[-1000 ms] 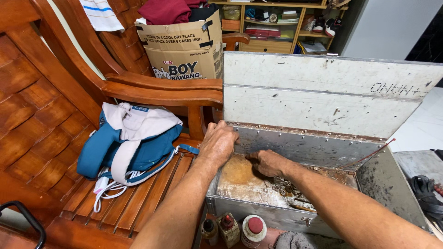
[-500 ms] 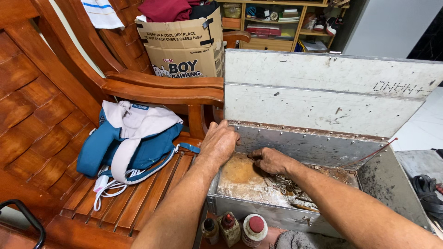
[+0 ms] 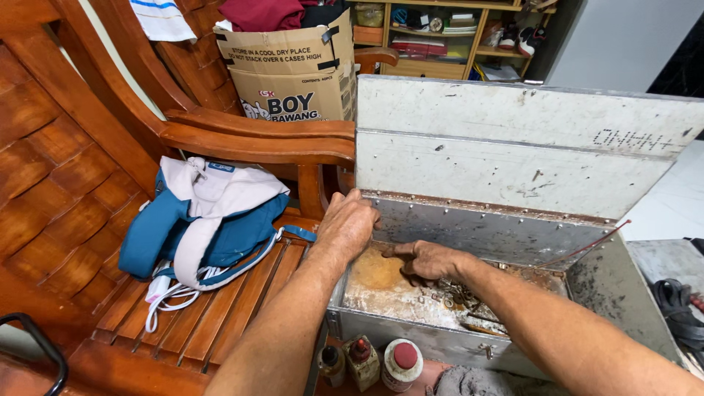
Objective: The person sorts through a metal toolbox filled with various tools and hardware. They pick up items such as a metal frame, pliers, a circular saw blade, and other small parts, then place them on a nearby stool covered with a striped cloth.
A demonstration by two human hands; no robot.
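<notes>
A grey metal toolbox [image 3: 411, 339] stands open in front of me, its dented lid [image 3: 513, 147] raised upright behind it. My left hand [image 3: 347, 225] grips the box's upper left corner at the rim. My right hand [image 3: 425, 260] is down inside the box, fingers curled on the rusty, stained floor next to a heap of small metal parts [image 3: 458, 297]. Whether it holds one of them is hidden by the fingers.
A wooden bench [image 3: 220, 308] on my left carries a blue and white bag [image 3: 209, 220] with white cords. A cardboard box [image 3: 293, 70] sits behind the armrest. Small bottles [image 3: 381, 363] stand below the toolbox's front wall. Black straps [image 3: 678, 308] lie at right.
My right hand has slid slightly down and forward along the toolbox floor toward the parts. My left hand keeps its hold on the corner.
</notes>
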